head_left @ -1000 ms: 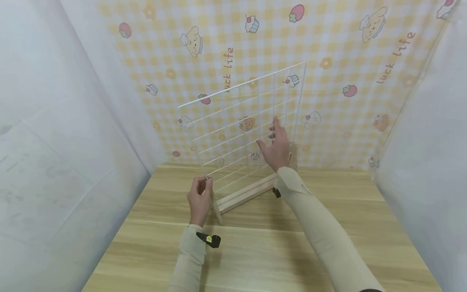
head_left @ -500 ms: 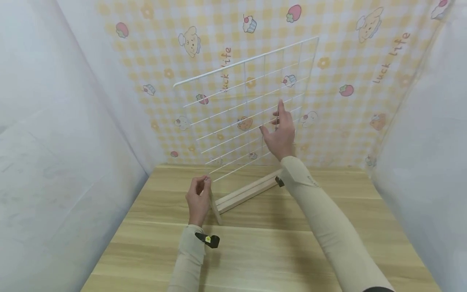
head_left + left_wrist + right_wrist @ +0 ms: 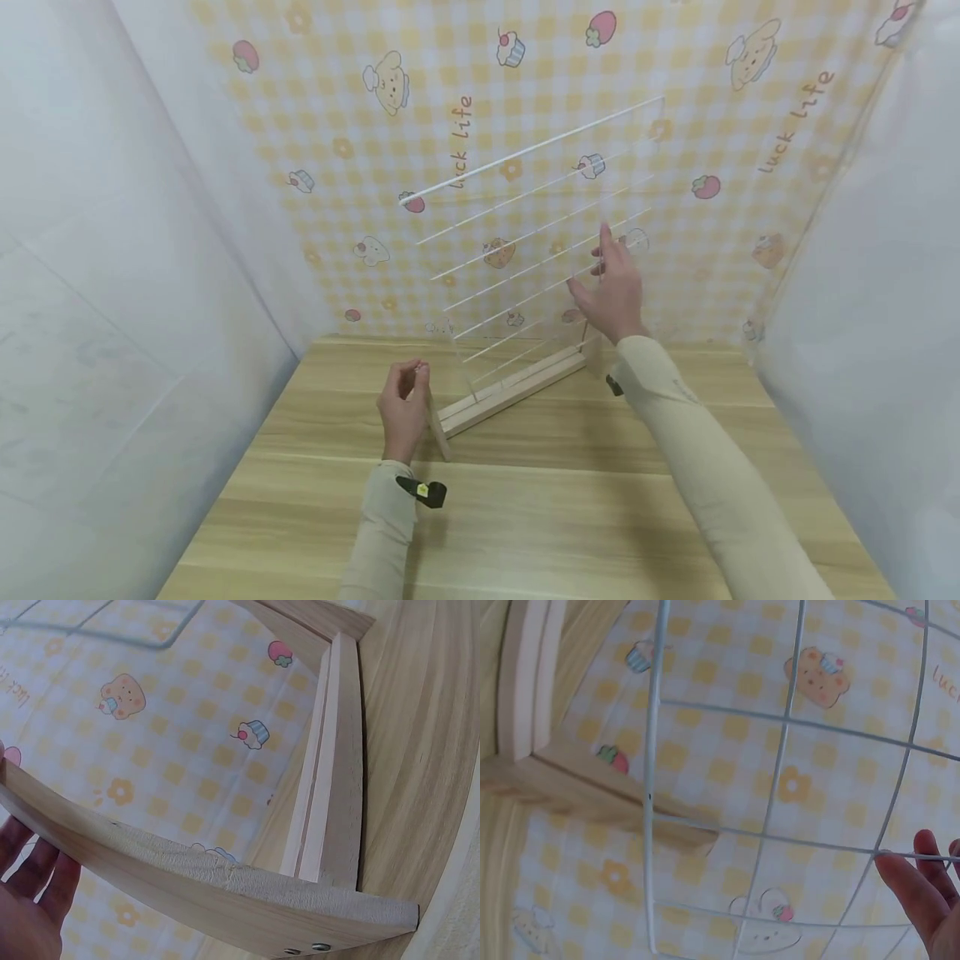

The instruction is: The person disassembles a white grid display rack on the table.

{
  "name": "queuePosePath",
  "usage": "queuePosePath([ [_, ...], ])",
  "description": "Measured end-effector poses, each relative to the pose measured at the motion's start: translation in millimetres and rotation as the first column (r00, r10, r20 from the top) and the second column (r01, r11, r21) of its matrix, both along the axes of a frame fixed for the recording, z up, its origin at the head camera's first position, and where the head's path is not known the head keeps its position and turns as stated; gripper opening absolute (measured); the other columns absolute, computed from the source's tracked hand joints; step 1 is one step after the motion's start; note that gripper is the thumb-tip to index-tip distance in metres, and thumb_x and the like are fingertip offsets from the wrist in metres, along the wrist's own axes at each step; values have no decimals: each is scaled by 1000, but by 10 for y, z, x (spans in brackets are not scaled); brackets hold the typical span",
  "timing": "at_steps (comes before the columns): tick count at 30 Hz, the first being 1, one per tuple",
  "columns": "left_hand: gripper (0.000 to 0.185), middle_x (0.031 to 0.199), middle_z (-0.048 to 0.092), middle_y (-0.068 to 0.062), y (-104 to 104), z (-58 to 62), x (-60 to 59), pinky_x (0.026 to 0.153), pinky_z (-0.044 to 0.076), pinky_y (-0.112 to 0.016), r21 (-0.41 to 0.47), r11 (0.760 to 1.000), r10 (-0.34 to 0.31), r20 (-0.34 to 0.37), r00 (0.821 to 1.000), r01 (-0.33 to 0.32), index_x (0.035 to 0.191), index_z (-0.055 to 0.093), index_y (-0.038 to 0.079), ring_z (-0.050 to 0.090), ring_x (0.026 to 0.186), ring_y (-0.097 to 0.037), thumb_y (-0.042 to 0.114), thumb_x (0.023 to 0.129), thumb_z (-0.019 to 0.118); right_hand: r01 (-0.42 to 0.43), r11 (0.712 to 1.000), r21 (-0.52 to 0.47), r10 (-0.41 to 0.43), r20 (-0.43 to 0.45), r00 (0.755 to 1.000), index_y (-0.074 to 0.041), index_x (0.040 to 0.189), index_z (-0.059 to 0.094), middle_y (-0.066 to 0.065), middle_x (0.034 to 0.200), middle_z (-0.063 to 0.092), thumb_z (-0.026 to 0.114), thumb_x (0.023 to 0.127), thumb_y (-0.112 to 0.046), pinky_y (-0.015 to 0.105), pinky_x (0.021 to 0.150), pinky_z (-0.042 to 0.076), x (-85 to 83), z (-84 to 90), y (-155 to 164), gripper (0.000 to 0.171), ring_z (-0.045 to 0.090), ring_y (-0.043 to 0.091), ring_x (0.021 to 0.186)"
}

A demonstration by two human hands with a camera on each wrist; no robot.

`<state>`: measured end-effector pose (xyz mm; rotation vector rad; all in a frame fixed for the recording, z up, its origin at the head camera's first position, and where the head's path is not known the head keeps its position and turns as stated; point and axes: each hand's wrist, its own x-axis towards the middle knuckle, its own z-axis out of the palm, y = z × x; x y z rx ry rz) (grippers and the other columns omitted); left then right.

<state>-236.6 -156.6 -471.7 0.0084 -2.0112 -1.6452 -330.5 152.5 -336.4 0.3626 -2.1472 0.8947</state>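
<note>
Wire grid panel (image 3: 536, 242), white and thin-rodded, held tilted in the air above the wooden base (image 3: 513, 390), lower edge just over the slotted rail, at about 12 o'clock from the counter (image 3: 525, 517) middle. Right hand (image 3: 611, 292) at the panel's 4 o'clock corner, fingers mostly straight, fingertips on the wires; whether the thumb hooks a rod behind, cannot tell. Left hand (image 3: 402, 408) at 9 o'clock from the base, grip closed in a pinch on the upright end board (image 3: 438, 429) of the base. Probably light and fairly stiff, that panel, though springy across its span and apt to twist when carried by one corner; smooth coated rods likely slippery, so best taken by the thicker outer frame, low on a side, with a second hold opposite. Base likely light too, prone to slide on the counter unless steadied. Only in the left wrist view: the groove running along the rail (image 3: 319, 780) and two screw heads in the end board (image 3: 187, 877). Only in the right wrist view: the panel's frame rod (image 3: 654, 772) hanging clear of the base's far end, and fingertips (image 3: 922, 892) on a crossing wire. Overall tilt and both hands together, in the head view alone.
</note>
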Motion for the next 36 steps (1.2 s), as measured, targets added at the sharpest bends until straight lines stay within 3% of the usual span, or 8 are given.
queuePosePath([
  [3,30,110,67,-2,-4,-11,-8,94,51,-34,0,1000,-4,17,1000,4,109,59,17,63,103,-16,40,90,57,4,999,34,-6,52,999,-6,144,28,17,108,59,75,71,-17,41,81,52,20,-79,152,87,61,29,80],
  [4,29,111,67,-4,2,18,8,94,51,-36,-11,1000,-6,18,1000,7,109,59,15,63,104,-18,37,91,56,3,999,39,-6,76,997,-7,144,28,16,108,59,75,71,-17,41,75,53,34,-103,196,87,62,28,80],
  [11,27,113,66,-9,23,233,149,96,49,-40,-58,996,-61,26,998,62,112,57,4,63,105,-22,24,93,55,-16,998,58,2,240,971,-12,146,22,13,104,58,74,70,-17,39,69,53,148,-257,444,92,61,27,76],
  [20,27,119,63,-6,-51,271,178,97,48,-23,-108,981,-152,94,984,162,120,58,14,61,110,-20,11,93,54,-144,976,165,54,454,889,0,143,24,20,108,60,74,72,-22,36,67,56,298,-522,749,90,62,24,73],
  [25,30,116,64,-10,-81,270,152,89,47,-11,-96,977,-184,80,980,192,121,58,9,61,107,-25,8,91,56,-222,963,151,105,550,828,0,143,26,20,107,60,76,69,-18,29,64,55,359,-651,904,91,63,19,72],
  [36,28,111,66,-9,-97,275,144,92,48,-15,-108,979,-162,94,982,172,118,60,12,62,97,-9,13,90,58,-318,926,205,126,625,770,-3,140,34,15,100,64,78,63,-15,26,64,54,469,-874,1141,89,63,19,72],
])
